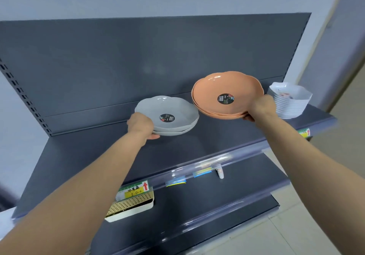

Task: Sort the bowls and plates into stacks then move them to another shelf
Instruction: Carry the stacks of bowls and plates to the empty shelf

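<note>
A small stack of grey plates (173,108) with a round dark sticker is at the middle of the top shelf (83,156); my left hand (141,125) grips its left rim. A stack of orange plates (221,86) with the same kind of sticker is held tilted above the shelf to the right, my right hand (261,106) closed on its right rim. A stack of several white bowls (290,104) stands at the shelf's right end, just beyond my right hand.
The dark shelf unit has a tall back panel (138,57) and a clear price rail (197,167) with labels along the front edge. On the lower shelf (197,211) lies a cream perforated tray (130,207). A pale floor shows at the right.
</note>
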`<state>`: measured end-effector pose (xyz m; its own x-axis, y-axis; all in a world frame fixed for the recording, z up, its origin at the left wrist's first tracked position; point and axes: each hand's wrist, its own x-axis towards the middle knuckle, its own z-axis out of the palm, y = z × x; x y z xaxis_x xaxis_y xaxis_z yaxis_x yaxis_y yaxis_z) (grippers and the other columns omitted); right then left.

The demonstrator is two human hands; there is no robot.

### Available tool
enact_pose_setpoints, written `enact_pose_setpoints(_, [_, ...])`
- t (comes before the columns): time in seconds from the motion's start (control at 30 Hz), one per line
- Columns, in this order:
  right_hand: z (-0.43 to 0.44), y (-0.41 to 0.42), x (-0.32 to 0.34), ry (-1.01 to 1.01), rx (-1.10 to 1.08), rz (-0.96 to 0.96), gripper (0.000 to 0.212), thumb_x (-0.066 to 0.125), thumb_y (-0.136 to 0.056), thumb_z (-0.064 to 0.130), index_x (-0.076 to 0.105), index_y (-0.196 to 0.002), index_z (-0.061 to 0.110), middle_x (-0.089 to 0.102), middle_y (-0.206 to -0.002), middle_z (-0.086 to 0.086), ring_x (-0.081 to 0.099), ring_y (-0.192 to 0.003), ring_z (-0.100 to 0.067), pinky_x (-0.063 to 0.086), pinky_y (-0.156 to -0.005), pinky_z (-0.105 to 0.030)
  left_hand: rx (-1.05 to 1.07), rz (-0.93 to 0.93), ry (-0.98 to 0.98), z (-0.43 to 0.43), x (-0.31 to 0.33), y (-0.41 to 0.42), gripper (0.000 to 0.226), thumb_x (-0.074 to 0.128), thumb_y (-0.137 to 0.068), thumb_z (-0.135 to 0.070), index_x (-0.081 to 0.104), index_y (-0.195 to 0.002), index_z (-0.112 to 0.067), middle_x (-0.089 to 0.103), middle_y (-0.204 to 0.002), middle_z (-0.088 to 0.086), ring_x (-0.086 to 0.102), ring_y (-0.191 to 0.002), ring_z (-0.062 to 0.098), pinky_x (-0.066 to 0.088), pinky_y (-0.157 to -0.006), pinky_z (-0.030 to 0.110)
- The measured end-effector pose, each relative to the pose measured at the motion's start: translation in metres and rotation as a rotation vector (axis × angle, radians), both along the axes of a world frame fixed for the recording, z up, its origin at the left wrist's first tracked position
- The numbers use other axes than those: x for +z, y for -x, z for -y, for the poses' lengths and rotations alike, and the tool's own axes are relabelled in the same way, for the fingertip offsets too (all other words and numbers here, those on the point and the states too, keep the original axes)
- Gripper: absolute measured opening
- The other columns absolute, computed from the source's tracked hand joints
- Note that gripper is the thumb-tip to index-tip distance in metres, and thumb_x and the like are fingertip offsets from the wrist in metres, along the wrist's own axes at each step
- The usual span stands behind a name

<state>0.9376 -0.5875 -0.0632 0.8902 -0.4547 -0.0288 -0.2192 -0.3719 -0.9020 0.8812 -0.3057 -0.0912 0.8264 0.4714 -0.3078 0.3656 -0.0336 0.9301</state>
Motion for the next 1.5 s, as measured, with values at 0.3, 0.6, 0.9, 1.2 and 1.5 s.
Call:
enact_pose_setpoints(0.3, [0.032,-0.075,-0.045,-0.100,0.021,-0.086,0.033,0.045,-0.084,-0.001,0.054,-0.116,-0.008,0.066,-0.100,-0.027,0.061,-0.054,-0.033,0.056,-0.054,-0.043,0.044,-0.095,-0.059,0.025,-0.034,-0.060,0.041,0.042,-0.093,0.000,0.047,-0.134,-0.003,0.046,-0.140,0.018,0.060,-0.110,0.043,0.056,-0.044,0.042])
enact_pose_setpoints(0.6, [0.065,-0.158,-0.079,0.035,0.140,-0.259,0.037,0.042,-0.089,0.001,0.050,-0.124,-0.003,0.062,-0.117,-0.026,0.062,-0.074,-0.038,0.046,-0.030,-0.028,0.193,-0.137,-0.103,0.059,-0.065,-0.113,0.044,0.039,-0.091,0.002,0.044,-0.135,-0.004,0.044,-0.140,0.019,0.056,-0.114,0.045,0.053,-0.039,0.044])
enact_pose_setpoints(0.9, [0.077,-0.194,-0.113,0.101,0.207,-0.334,0.035,0.040,-0.089,0.000,0.051,-0.121,-0.005,0.064,-0.106,-0.028,0.055,-0.044,-0.029,0.035,-0.018,-0.021,0.324,-0.134,-0.077,0.078,-0.094,-0.122,0.044,0.040,-0.091,0.003,0.042,-0.135,0.002,0.040,-0.141,0.021,0.053,-0.114,0.048,0.052,-0.037,0.041])
enact_pose_setpoints(1.2, [0.076,-0.203,-0.119,0.100,0.290,-0.463,0.029,0.041,-0.089,0.009,0.056,-0.111,-0.003,0.067,-0.083,-0.024,0.057,-0.029,-0.028,0.047,-0.030,-0.026,0.335,-0.191,-0.055,0.080,-0.095,-0.123,0.037,0.044,-0.090,0.002,0.049,-0.127,0.003,0.050,-0.136,0.022,0.059,-0.108,0.048,0.049,-0.029,0.035])
enact_pose_setpoints(1.5, [0.047,-0.184,-0.090,0.536,0.292,-0.045,0.030,0.048,-0.091,0.016,0.053,-0.116,0.001,0.059,-0.119,-0.021,0.056,-0.107,-0.040,0.045,-0.079,-0.038,0.314,-0.213,-0.269,0.060,-0.089,-0.114,0.013,0.046,-0.085,0.008,0.055,-0.094,0.003,0.061,-0.115,0.031,0.065,-0.095,0.049,0.058,-0.067,0.050])
